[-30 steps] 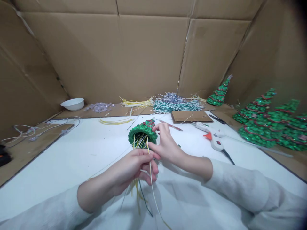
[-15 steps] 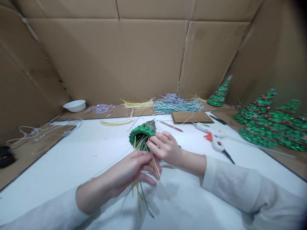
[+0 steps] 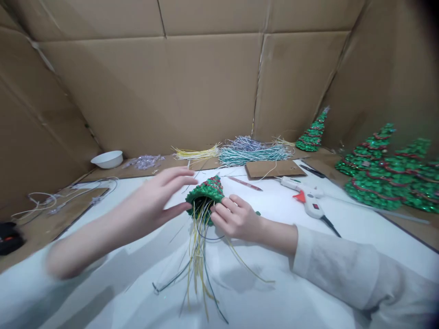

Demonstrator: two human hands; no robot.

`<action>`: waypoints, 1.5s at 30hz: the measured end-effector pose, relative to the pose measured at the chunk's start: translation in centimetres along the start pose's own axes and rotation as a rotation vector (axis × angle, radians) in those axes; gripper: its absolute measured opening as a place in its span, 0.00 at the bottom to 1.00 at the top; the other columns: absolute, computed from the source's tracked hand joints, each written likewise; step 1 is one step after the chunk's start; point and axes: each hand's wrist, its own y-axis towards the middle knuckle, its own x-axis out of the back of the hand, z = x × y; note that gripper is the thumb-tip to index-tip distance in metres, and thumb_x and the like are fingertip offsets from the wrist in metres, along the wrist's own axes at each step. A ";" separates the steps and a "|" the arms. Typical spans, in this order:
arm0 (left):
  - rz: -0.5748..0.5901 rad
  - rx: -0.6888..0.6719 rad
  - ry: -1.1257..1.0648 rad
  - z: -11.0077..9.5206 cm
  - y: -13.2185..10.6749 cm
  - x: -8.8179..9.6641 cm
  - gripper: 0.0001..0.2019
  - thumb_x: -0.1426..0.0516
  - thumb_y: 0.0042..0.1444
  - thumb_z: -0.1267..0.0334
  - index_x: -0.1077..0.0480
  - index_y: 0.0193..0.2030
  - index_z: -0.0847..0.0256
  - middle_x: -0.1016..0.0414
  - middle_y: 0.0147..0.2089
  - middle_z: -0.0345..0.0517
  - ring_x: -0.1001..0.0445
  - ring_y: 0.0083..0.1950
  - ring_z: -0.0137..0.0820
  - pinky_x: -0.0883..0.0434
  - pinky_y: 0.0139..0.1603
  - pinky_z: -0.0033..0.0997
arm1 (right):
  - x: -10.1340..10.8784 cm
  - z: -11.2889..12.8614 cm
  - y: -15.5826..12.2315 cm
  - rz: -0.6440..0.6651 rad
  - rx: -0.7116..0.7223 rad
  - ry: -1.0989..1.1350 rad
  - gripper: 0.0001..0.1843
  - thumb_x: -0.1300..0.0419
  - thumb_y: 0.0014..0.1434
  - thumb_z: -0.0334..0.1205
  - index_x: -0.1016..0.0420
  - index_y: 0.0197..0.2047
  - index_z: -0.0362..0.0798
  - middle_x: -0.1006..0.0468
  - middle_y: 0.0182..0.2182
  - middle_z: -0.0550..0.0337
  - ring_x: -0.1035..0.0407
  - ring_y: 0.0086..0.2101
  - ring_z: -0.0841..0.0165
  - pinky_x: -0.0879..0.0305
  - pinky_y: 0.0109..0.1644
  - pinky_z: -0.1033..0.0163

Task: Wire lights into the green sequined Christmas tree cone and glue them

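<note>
A small green sequinned cone tree (image 3: 206,192) with red trim lies tipped above the white table top (image 3: 113,214), its open base facing me. Thin yellow, green and white wires (image 3: 199,260) hang loose out of the base and trail onto the table. My right hand (image 3: 233,218) grips the tree at its lower rim, fingers curled. My left hand (image 3: 161,194) is open with fingers stretched out, just left of the tree, holding nothing.
A white glue gun (image 3: 310,201) and a red pencil (image 3: 245,183) lie right of the tree. Heaps of teal wires (image 3: 252,151) and yellow wires (image 3: 195,152), a white bowl (image 3: 107,159) and a cardboard piece (image 3: 274,168) sit at the back. Finished green trees (image 3: 384,169) stand at right; cardboard walls surround.
My left hand has let go of the wire bundle and moved up and left, opening. The wires now hang loose and spread. My right hand stays on the tree.
</note>
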 end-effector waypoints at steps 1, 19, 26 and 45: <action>-0.013 -0.061 0.078 -1.5 3.1 1.1 0.19 0.43 0.53 0.53 0.33 0.49 0.58 0.27 0.39 0.53 0.28 0.44 0.40 0.29 0.39 0.35 | 0.0 0.0 0.1 -0.001 -0.001 -0.002 0.13 0.46 0.61 0.31 0.34 0.24 0.48 0.35 0.21 0.62 0.43 0.25 0.68 0.51 0.30 0.60; -0.366 -0.327 0.768 -5.9 16.7 5.0 0.08 0.50 0.54 0.69 0.35 0.41 0.62 0.26 0.37 0.50 0.26 0.35 0.36 0.36 0.30 0.30 | 0.1 -1.4 0.2 0.043 -0.004 -0.064 0.16 0.51 0.63 0.28 0.35 0.24 0.48 0.33 0.22 0.60 0.40 0.28 0.67 0.53 0.28 0.59; -0.523 -0.229 0.597 -6.3 15.4 3.4 0.13 0.48 0.52 0.68 0.36 0.46 0.58 0.31 0.43 0.47 0.27 0.37 0.35 0.34 0.31 0.31 | 1.0 -1.2 -0.2 0.143 -0.057 0.050 0.16 0.53 0.65 0.30 0.31 0.29 0.49 0.28 0.24 0.60 0.38 0.27 0.69 0.49 0.29 0.59; -0.527 -0.465 0.281 -4.3 14.7 3.5 0.12 0.47 0.52 0.76 0.33 0.42 0.59 0.38 0.42 0.45 0.33 0.43 0.33 0.31 0.45 0.34 | 3.2 3.7 0.5 0.517 -0.103 -0.095 0.25 0.53 0.56 0.25 0.32 0.56 0.29 0.30 0.53 0.34 0.30 0.22 0.68 0.35 0.20 0.62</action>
